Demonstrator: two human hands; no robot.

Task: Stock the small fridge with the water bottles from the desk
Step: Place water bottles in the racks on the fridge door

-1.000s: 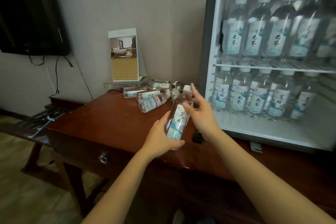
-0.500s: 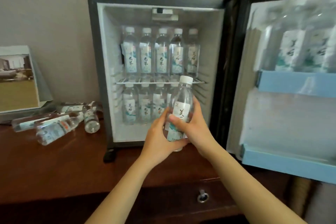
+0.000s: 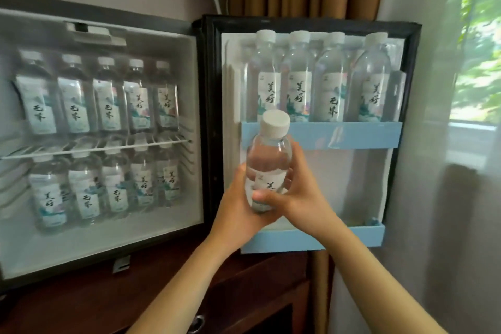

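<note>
A person's left hand (image 3: 238, 206) and right hand (image 3: 303, 198) together clasp a small clear plastic water bottle with a white screw cap and pale printed label (image 3: 268, 171), holding it upright in front of the open door of the small black-framed, white-lined fridge (image 3: 108, 241). Both hands are curled tight round the bottle's lower half. The left cups it from the side nearer the fridge cabinet, and the right thumb lies across the label. The bottle hangs between the door's upper pale blue plastic rack (image 3: 352, 134) and its lower pale blue rack (image 3: 339, 238), resting on neither. The stocking appears well advanced. A row of matching bottles (image 3: 105, 97) stands on the fridge's white wire shelf (image 3: 95, 148), a second row (image 3: 113, 190) lines the fridge floor, and four more bottles (image 3: 298, 81) fill the upper door rack. The lower door rack looks to be the room left, and likely this bottle's destination. How many bottles remain on the dark brown wooden desk (image 3: 81, 306) beneath the fridge cannot be told from here.
</note>
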